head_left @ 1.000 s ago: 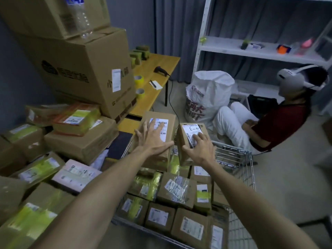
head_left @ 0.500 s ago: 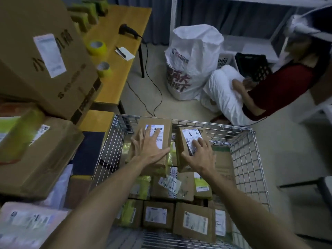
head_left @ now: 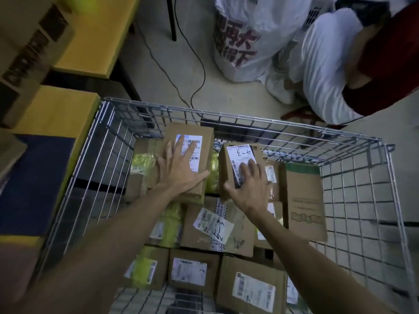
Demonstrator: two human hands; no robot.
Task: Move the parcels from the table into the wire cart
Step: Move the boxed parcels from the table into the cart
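Student: Concrete floor surrounded the wire cart (head_left: 102,177); what filled the end nearest the camera?

Tutor: Three brown boxes stood in a row on the mesh bottom: a yellow-taped parcel (head_left: 147,268), a white-labelled parcel (head_left: 188,270) and a larger barcoded parcel (head_left: 251,288).

Student: And beyond that row?

Tutor: A crumpled-label parcel (head_left: 217,225) lay mid-cart, with a yellow-wrapped parcel (head_left: 167,225) at its left. A flat green-edged carton (head_left: 303,200) lay by the right wall.

Student: Where were the hands?

Tutor: The left hand (head_left: 179,171) lay palm-down, fingers spread wide and straight, on the tall parcel (head_left: 188,132) near the far wall. The right hand (head_left: 249,186) rested on the tilted parcel (head_left: 240,155) just beside it. Its fingers lay straight across the hand-marked label and its thumb lay against the near side. Neither hand curled round anything. Both parcels sat inside the cart, on top of others.

Student: And outside?

Tutor: At left stood the yellow table (head_left: 95,30), with a printed carton (head_left: 27,48) at the frame's edge. Past the far wall, a black cable (head_left: 192,71) crossed the floor. A white sack (head_left: 240,35) stood beside a seated person (head_left: 324,64).
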